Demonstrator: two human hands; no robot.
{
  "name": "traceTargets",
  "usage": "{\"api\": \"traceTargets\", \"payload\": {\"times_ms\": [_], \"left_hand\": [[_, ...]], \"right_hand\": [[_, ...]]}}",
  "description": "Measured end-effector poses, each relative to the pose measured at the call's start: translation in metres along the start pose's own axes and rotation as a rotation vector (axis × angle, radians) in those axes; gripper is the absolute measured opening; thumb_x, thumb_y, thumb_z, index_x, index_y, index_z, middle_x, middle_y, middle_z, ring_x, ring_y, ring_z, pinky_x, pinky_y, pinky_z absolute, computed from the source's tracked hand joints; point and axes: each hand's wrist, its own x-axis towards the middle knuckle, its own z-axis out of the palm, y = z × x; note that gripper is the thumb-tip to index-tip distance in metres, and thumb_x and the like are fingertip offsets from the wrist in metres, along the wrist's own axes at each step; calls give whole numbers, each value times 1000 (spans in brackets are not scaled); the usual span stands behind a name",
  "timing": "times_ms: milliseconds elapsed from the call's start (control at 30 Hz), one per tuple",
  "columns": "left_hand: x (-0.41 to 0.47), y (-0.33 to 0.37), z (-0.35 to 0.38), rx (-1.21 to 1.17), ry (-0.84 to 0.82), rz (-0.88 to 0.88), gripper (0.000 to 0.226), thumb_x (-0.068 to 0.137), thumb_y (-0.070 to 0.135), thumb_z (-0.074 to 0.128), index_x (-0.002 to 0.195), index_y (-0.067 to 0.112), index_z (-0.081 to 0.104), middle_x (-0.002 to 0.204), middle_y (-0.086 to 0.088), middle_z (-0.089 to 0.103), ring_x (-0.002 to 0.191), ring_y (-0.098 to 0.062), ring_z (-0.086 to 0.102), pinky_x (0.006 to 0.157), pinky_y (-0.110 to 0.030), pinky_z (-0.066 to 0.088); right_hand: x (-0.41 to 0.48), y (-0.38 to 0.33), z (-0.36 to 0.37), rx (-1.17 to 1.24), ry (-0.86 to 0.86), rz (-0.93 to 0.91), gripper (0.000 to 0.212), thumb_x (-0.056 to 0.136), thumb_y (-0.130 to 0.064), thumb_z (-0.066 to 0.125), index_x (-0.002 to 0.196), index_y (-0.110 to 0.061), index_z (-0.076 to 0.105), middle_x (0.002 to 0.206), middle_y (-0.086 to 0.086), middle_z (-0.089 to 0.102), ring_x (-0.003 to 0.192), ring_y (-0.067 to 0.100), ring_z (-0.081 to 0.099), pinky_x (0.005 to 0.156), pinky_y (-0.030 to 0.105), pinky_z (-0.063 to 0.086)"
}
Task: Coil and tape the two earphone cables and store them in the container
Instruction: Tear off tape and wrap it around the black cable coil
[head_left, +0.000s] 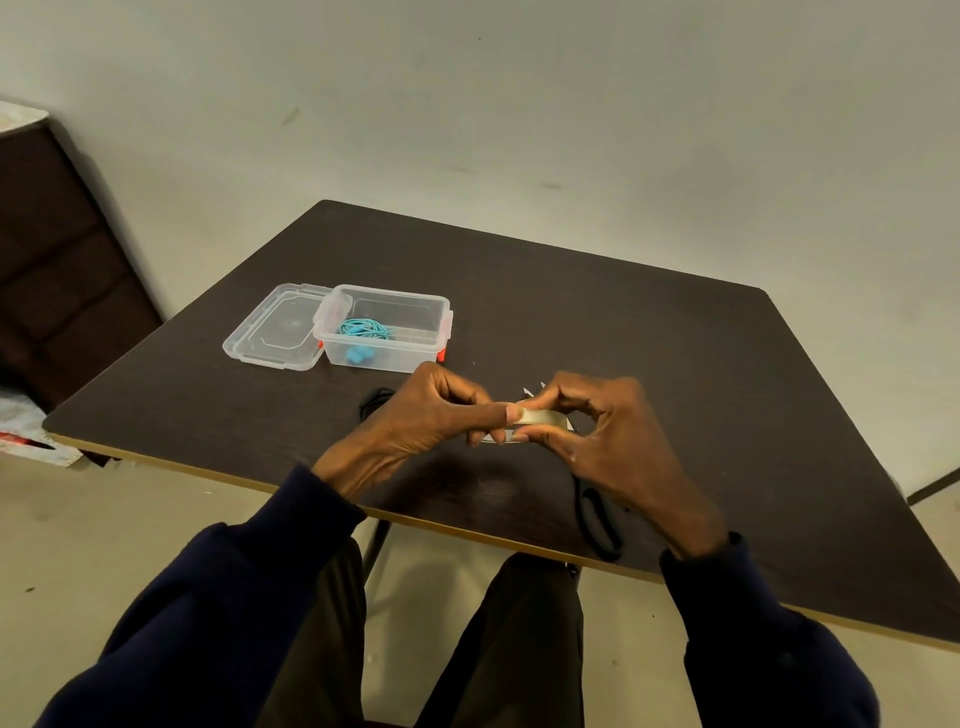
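pale wall (519, 104) | beige floor (104, 519) | dark table (675, 364) | dark cabinet (62, 270) left

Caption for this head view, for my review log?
A clear tape roll pinched by left hand and right hand over the table; coiled blue earphone cable sits in the open container.

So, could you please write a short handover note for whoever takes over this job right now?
Left hand and right hand: both pinch the tape roll above the table.
Blue earphone cable: coiled, inside the open container; its lid lies beside it.
Black earphone cable: on the table by the left hand, mostly hidden.
Done: blue one stored.
Left: tape the black one and store it; whether it is already coiled cannot be told.
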Motion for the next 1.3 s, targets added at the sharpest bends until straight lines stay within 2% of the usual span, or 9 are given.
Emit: {"api": "traceTargets", "payload": {"times_ms": [133, 233, 300, 433, 533, 767, 933, 1133, 1300], "left_hand": [[-1, 0, 3, 9, -24, 3, 27, 78, 26, 72, 79, -1, 76, 76, -17, 73, 69, -24, 60, 64, -20, 52], [-3, -2, 3, -46, -23, 0, 20, 79, 27, 73, 75, 8, 78, 75, -12, 73, 71, -21, 61, 68, -19, 53], [-5, -5, 2, -95, -50, 9, 15, 79, 28, 79, 77, 12, 79, 78, -12, 73, 76, -24, 62, 73, -25, 53], [-10, -6, -5, -226, -82, -1, 20, 78, 30, 69, 79, 14, 80, 79, -5, 74, 76, -14, 66, 76, -24, 54], [-12, -8, -5, -185, -92, 25, 21, 78, 29, 69, 82, 12, 80, 80, -4, 74, 79, -13, 67, 77, -25, 54], [-4, -9, 0, -148, -26, 62, 37, 81, 17, 78, 83, -19, 67, 71, -10, 70, 72, -13, 64, 71, -22, 54], [-6, 1, 3, -23, -37, 77, 19, 84, 13, 67, 79, -3, 74, 62, -2, 66, 63, -6, 58, 62, -13, 47], [-5, 1, 2, 59, -37, 85, 26, 80, 25, 72, 78, 0, 77, 67, -8, 68, 66, -11, 58, 65, -18, 49], [-3, -1, 3, 72, -43, 79, 15, 80, 25, 73, 75, 13, 79, 70, -9, 69, 68, -14, 59, 69, -24, 50]], "right_hand": [[1, -3, 2, -25, -13, -23, 17, 80, -13, 83, 96, -11, 76, 89, -4, 75, 81, 8, 70, 71, 28, 57], [1, -3, 1, -14, -30, -47, 20, 80, -16, 83, 97, -9, 75, 92, -3, 75, 84, 7, 71, 74, 24, 58], [-1, -2, 2, 52, -36, -18, 22, 81, -17, 81, 100, -8, 74, 97, -3, 75, 89, 8, 71, 79, 22, 58], [-13, 4, -2, 322, 22, 117, 25, 79, -11, 80, 102, -4, 70, 94, 0, 74, 87, 16, 73, 79, 26, 59], [-17, 4, -1, 368, 67, 114, 20, 77, -13, 80, 95, -11, 72, 91, -1, 74, 85, 16, 73, 78, 24, 58], [-15, 5, -2, 322, 122, 57, 24, 75, -14, 84, 94, -25, 74, 91, 1, 74, 86, 21, 72, 81, 33, 60], [-13, 6, -3, 197, 74, 24, 23, 77, -14, 84, 97, -13, 74, 93, 2, 75, 88, 14, 72, 83, 30, 59], [-10, 3, -3, 48, 32, -38, 21, 79, -18, 82, 96, -8, 77, 91, -1, 75, 84, 8, 70, 77, 29, 59], [-8, 1, -2, -35, 7, -60, 18, 79, -9, 85, 95, -7, 77, 87, -1, 74, 77, 10, 68, 68, 30, 56]]}}
